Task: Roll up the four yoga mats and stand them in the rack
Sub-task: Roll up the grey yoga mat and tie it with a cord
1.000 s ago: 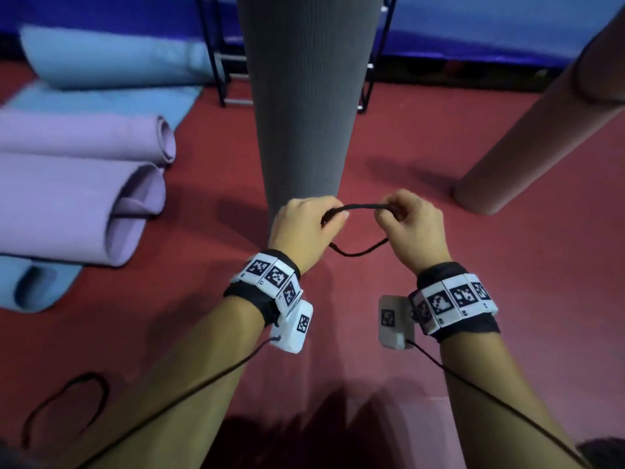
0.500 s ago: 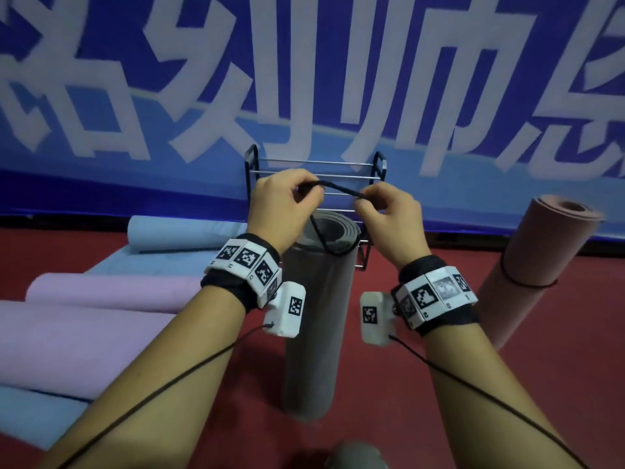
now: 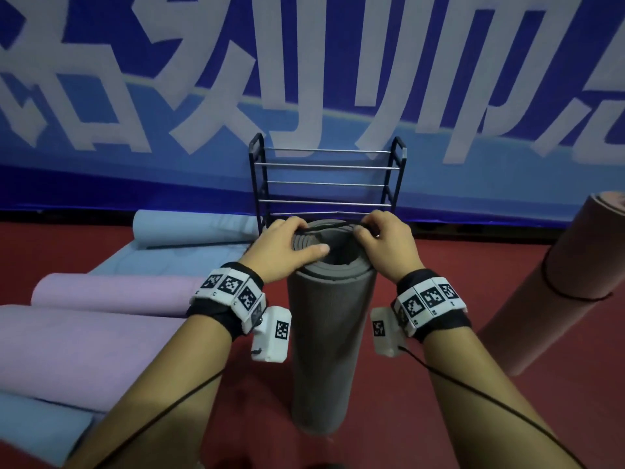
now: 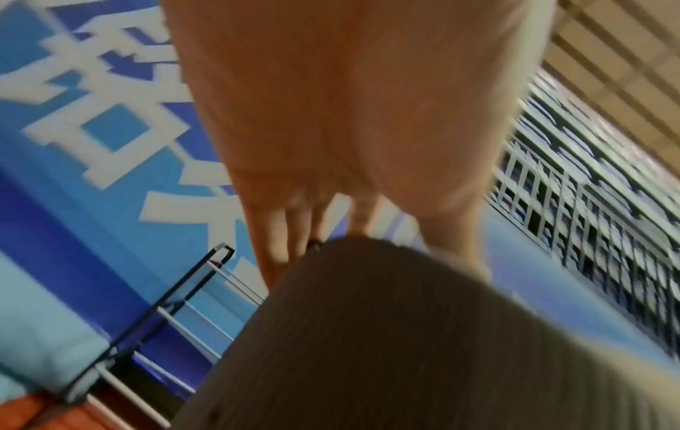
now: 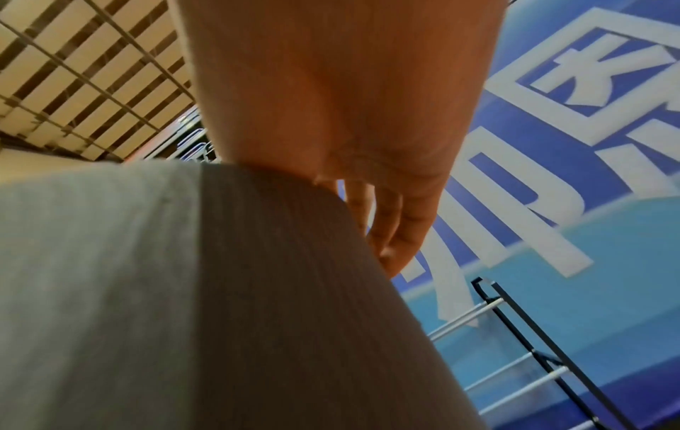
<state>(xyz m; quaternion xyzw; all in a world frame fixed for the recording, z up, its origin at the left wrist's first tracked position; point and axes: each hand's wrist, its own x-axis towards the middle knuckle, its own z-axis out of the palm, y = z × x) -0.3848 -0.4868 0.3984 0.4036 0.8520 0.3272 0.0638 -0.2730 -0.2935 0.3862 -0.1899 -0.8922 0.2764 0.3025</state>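
Observation:
A grey rolled mat stands upright on the red floor in front of the black rack. Both hands are at its top rim and stretch a black elastic band across the far edge of the roll. My left hand pinches the band's left end, its thumb lying on the mat's top. My right hand pinches the right end. In the left wrist view the fingers curl over the grey mat. The right wrist view has fingers beside the mat.
A pinkish-brown rolled mat with a black band leans at the right. Two purple rolls lie on the floor at the left. A light blue mat lies half rolled beside the rack. Another blue roll sits at bottom left.
Both hands have come down with the stretched band from above the grey mat to its top rim. Over the second, the head view rose from the floor to the rack and banner.

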